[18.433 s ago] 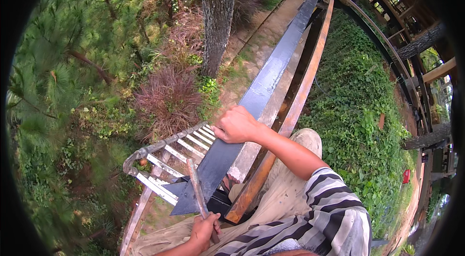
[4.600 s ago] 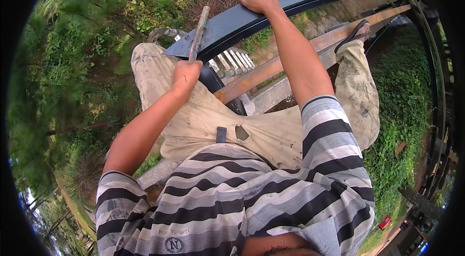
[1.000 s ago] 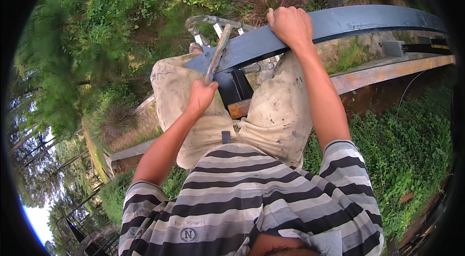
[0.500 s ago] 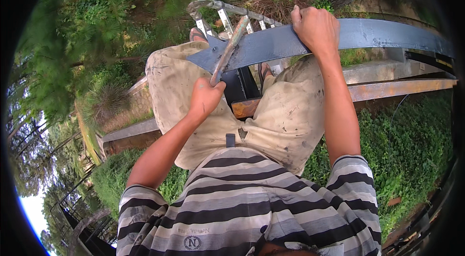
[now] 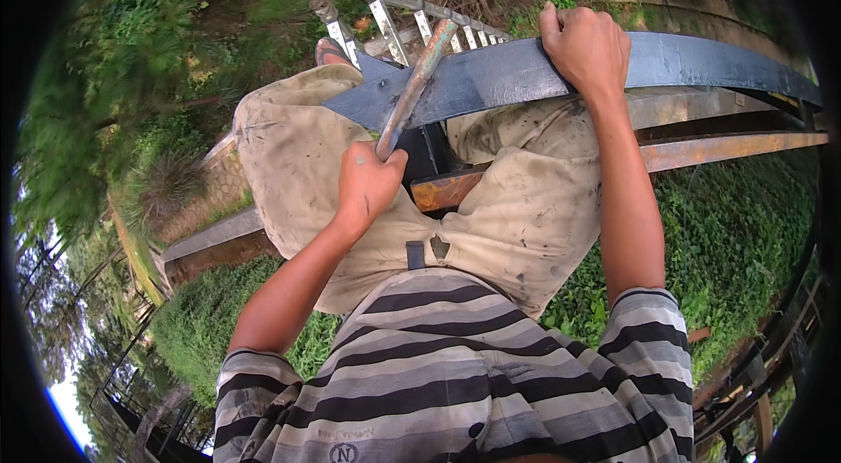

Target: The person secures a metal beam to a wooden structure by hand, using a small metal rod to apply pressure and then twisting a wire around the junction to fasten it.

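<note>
Your left hand [image 5: 368, 187] is closed around the lower end of a worn, rust-coloured tool handle [image 5: 413, 91], which slants up and away across the near end of a long dark painted metal beam [image 5: 491, 82]. Your right hand [image 5: 585, 47] is clamped over the top edge of that beam, further along it toward its far end. You sit astride a rusty rail [image 5: 727, 149] in pale stained trousers [image 5: 526, 218], with a white-runged metal frame [image 5: 385, 16] just beyond the beam's near end.
</note>
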Tool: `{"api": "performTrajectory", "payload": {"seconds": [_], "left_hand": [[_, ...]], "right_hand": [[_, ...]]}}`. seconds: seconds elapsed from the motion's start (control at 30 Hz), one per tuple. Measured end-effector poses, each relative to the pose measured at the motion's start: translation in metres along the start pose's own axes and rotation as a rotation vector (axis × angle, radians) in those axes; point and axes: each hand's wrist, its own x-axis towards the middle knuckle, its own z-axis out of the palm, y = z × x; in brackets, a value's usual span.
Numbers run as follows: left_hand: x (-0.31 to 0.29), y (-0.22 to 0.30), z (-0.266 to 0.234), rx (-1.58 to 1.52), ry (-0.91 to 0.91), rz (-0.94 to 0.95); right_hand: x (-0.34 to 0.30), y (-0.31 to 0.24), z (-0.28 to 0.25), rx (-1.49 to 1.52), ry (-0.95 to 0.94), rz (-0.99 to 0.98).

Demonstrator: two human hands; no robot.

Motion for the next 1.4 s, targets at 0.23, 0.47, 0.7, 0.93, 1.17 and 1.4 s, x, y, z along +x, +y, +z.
{"api": "performTrajectory", "payload": {"seconds": [0.23,0.47,0.7,0.93,1.17,1.4], "left_hand": [[0.000,-0.001,0.000,0.019,-0.013,-0.032],[-0.003,0.005,-0.004,0.023,-0.038,-0.081],[-0.017,-0.001,0.003,0.056,-0.022,-0.078],[-0.019,0.004,-0.004,0.061,-0.037,-0.091],[-0.002,0.016,-0.017,0.057,-0.128,-0.064],[0.000,-0.002,-0.010,0.066,-0.095,-0.063]], "right_hand": [[-0.001,0.000,0.006,0.008,0.018,-0.010],[-0.004,0.000,0.010,-0.005,0.126,-0.053],[-0.016,0.001,0.011,0.043,0.244,-0.137],[-0.020,-0.002,0.005,0.001,0.191,-0.126],[-0.001,-0.001,0.006,-0.072,0.115,-0.062],[-0.005,-0.009,0.004,-0.046,0.079,-0.060]]}}
